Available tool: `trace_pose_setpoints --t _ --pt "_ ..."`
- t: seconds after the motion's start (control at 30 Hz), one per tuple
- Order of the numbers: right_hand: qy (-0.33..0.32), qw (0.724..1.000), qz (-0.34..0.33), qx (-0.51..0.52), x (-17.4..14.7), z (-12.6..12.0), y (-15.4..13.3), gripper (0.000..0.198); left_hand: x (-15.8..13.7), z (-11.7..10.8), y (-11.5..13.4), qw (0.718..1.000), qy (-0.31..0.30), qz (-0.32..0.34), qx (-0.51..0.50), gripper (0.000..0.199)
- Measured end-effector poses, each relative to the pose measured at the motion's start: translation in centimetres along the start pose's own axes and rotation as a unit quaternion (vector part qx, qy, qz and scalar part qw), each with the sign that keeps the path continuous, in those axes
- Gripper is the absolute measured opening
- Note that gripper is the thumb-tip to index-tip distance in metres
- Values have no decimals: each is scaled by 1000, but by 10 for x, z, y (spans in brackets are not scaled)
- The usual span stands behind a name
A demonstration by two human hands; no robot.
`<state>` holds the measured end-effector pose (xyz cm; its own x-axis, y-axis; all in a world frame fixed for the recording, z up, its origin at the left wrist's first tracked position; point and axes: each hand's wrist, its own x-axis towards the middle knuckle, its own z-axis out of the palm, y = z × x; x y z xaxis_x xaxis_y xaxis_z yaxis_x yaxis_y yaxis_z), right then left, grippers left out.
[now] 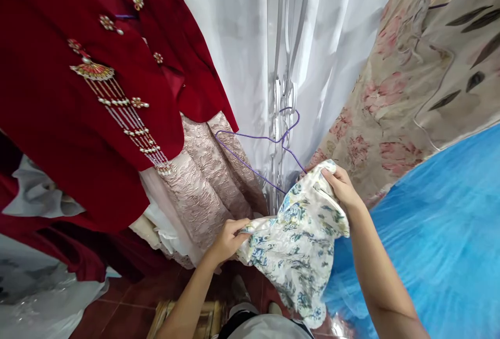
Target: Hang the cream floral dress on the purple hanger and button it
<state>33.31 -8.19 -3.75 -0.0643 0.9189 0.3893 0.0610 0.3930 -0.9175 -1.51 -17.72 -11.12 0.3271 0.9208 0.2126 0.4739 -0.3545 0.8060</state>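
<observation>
One floral garment (pixel 297 245), crinkled white cloth with blue blooms and a scalloped hem, hangs below one thin purple hanger (pixel 250 136), gripped by two hands: the left hand's (pixel 226 240) fingers pinch one edge, the right hand's (pixel 344 188) fingers close on an upper corner. Left of the hanger are one plush red jacket (pixel 156 89) with one beaded fan ornament (pixel 94 71) and a raised-pattern pink skirt (pixel 203 167); right, gauzy blue fabric (pixel 437 235).
</observation>
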Motion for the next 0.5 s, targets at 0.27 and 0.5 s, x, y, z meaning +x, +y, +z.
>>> trace_pose_setpoints --t 0.27,0.5 --pt "78 980 144 112 5 36 -10 48 31 -96 -36 979 24 104 174 12" --pt "59 970 205 116 4 20 -31 37 136 -181 -42 939 81 141 302 26"
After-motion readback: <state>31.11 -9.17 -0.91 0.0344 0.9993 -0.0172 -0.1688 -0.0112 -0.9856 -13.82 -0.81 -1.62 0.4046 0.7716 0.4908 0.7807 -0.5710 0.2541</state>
